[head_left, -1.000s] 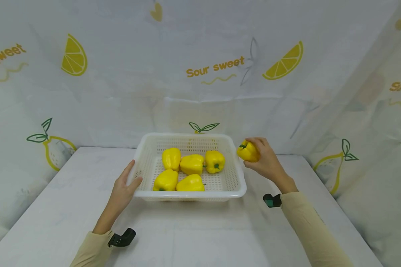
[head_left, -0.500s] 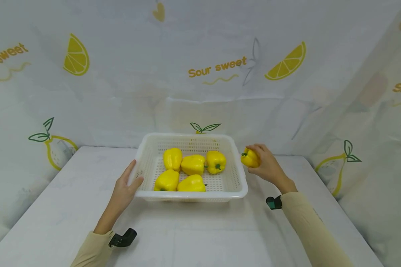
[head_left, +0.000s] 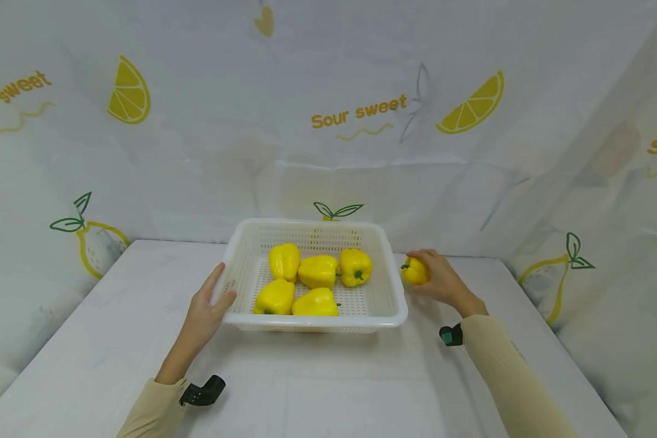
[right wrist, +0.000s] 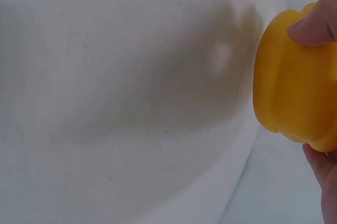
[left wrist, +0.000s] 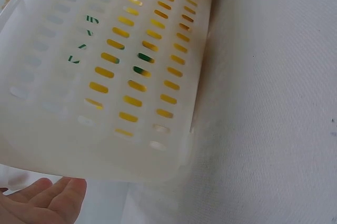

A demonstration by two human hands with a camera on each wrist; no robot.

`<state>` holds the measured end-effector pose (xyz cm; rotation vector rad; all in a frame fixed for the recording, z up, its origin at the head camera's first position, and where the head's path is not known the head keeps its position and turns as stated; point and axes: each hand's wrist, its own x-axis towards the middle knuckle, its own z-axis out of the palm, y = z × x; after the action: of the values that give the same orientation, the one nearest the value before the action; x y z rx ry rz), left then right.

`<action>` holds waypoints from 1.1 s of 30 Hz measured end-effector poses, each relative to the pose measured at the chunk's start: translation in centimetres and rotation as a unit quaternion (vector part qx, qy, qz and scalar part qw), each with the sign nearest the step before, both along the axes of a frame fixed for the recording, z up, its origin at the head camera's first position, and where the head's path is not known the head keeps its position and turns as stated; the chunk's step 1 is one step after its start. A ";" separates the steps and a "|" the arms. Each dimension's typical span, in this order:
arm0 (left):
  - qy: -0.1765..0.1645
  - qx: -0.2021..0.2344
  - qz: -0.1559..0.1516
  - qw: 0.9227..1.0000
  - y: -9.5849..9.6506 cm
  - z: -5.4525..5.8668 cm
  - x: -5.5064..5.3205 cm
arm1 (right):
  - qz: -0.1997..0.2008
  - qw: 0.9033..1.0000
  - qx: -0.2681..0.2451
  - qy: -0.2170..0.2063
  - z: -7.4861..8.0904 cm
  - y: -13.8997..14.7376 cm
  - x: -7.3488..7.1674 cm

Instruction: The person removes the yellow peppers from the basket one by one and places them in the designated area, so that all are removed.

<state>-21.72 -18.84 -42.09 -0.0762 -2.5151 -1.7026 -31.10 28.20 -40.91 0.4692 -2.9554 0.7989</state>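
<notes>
A white plastic basket (head_left: pixel 312 321) with slotted walls holds several yellow bell peppers (head_left: pixel 319 271). At its left side is my left hand (head_left: pixel 201 313), gripping the rim with the thumb over the edge and the fingers outside. In the left wrist view, those fingers (left wrist: pixel 68 197) show by the basket's corner. My right hand (head_left: pixel 443 283), just right of the basket, holds another yellow bell pepper (head_left: pixel 415 271), its green stem facing left. The right wrist view has this pepper (right wrist: pixel 297 82) between thumb and fingers, close to the white cloth; whether it touches cannot be told.
A white cloth covers the table (head_left: pixel 328 389). Behind it hangs a white curtain (head_left: pixel 208 121) printed with lemons and lettering, which also closes in both sides. The basket stands near the table's back edge.
My right hand has lowered the bell pepper toward the table and shifted slightly right, away from the basket's rim. The left hand and the peppers in the basket stay in place.
</notes>
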 end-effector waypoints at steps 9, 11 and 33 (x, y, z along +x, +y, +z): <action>0.003 0.001 -0.004 1.000 0.0 -0.1 -0.1 | 0.008 1.000 0.013 -0.016 -0.4 -0.1 0.1; 0.006 0.004 -0.004 1.000 0.1 -0.1 0.0 | 0.003 1.000 0.014 -0.022 -0.3 -0.1 0.0; 0.014 0.009 -0.002 1.000 0.1 -0.2 0.0 | -0.024 0.998 -0.010 -0.058 0.4 0.1 0.1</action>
<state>-21.72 -18.69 -42.30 -0.1027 -2.4811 -1.7136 -30.99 28.31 -40.51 0.3623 -3.0482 0.8791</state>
